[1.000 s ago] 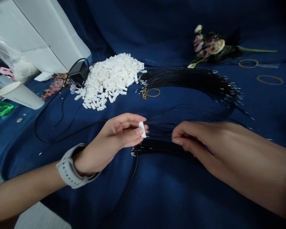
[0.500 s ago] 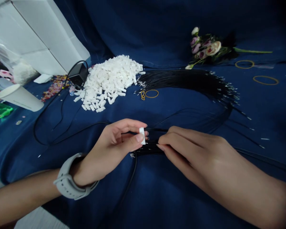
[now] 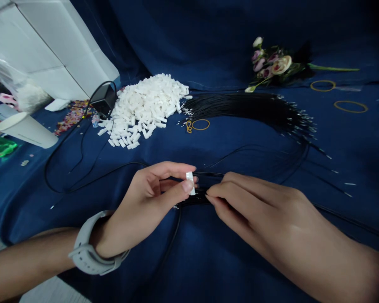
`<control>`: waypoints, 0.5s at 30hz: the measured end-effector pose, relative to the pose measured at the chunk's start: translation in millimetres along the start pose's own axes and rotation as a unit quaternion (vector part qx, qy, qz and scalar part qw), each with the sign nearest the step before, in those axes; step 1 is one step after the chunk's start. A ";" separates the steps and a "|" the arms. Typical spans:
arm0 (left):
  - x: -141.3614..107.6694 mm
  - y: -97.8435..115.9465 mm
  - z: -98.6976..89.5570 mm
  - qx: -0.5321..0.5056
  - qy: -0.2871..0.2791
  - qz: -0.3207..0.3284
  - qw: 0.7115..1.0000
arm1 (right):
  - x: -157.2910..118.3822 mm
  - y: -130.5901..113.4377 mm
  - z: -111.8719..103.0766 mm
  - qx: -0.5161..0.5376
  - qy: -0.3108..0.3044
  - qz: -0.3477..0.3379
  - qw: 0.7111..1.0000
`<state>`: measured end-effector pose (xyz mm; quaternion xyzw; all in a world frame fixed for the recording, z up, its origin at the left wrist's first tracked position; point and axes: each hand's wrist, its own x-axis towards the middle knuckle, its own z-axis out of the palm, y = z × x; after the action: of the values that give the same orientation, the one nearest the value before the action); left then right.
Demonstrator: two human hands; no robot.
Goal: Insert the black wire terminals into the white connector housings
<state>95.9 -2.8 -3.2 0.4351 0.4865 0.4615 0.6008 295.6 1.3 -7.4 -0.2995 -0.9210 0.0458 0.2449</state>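
Across the navy cloth (image 3: 227,261), we record: left hand (image 3: 142,202), thumb and forefinger pinching a white plastic connector housing (image 3: 190,183) upright; right hand (image 3: 255,206), fingertips pinched on black wires (image 3: 197,198) just beside that housing. Farther off, we list a heap of matching housings (image 3: 142,109) and a fanned bundle of metal-tipped wires (image 3: 249,107).

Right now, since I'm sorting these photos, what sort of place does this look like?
Probably a home set up for small-parts wiring work: a heap of white plastic connectors, a bundle of black wires, and a flower bunch on a blue cloth.
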 end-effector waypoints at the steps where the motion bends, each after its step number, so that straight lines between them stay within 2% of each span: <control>1: -0.3 0.6 0.3 -0.003 0.002 -0.006 1.000 | -1.0 0.5 -1.6 0.002 -0.003 0.001 1.000; 7: -0.9 5.2 -2.1 -0.004 0.010 -0.007 1.000 | -5.5 7.8 -11.5 0.036 -0.060 0.061 0.996; 10: -0.1 5.8 -4.6 -0.009 0.010 0.000 1.000 | -6.9 10.9 -12.2 0.041 -0.066 0.083 0.994; 15: -1.1 3.3 -2.7 -0.049 -0.023 -0.042 0.998 | -9.9 6.6 -10.6 0.079 -0.068 0.104 0.989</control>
<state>92.6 -3.0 -0.2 0.3949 0.4677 0.4488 0.6511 311.1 0.4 -3.9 -0.3691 -0.8930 0.1638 0.1987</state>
